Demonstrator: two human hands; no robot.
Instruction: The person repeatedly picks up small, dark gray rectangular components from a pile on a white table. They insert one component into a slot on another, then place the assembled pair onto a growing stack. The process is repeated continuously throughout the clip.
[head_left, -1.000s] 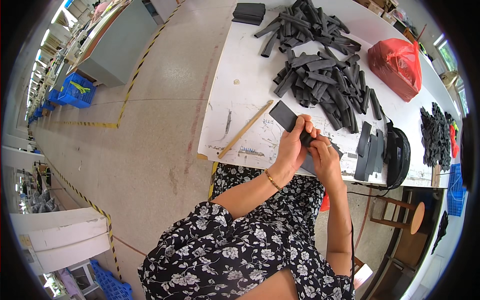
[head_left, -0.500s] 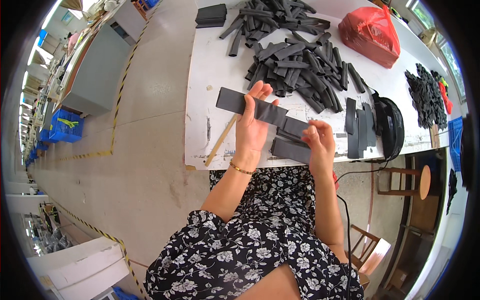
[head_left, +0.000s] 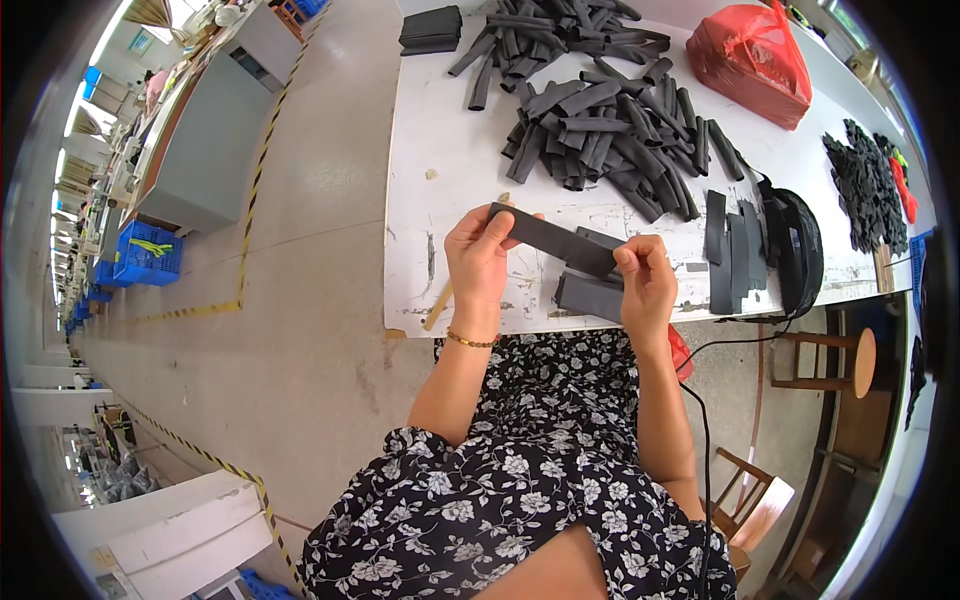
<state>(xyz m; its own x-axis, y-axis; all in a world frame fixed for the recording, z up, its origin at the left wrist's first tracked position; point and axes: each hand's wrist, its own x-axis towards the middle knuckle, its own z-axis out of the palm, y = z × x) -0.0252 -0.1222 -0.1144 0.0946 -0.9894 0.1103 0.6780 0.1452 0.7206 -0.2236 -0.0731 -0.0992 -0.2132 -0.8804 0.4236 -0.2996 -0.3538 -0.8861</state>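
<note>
Between my hands, above the near edge of the white table, a dark grey fabric strip [head_left: 553, 238] is stretched out and slopes down to the right. My left hand [head_left: 480, 250] pinches its left end between thumb and fingers. The strip's right end is pinched by my right hand [head_left: 645, 275]. Under it, close to my right hand, more flat grey strips [head_left: 590, 297] lie on the table, partly hidden. A thin wooden stick [head_left: 438, 306] rests on the table beside my left hand, its upper part covered by that hand.
Rolled dark tubes [head_left: 610, 130] are heaped behind my hands on the table [head_left: 415, 220]. A flat stack [head_left: 430, 30] sits far left, a red plastic bag [head_left: 750, 65] far right. Right of my hands lie several strips [head_left: 735, 250] and a black bag [head_left: 797, 250]; a cable hangs below.
My left hand has shifted from the strip's middle to its left end, its fingers closing from open to a pinch. The strip now looks shorter and single. The whole view has shifted slightly.
</note>
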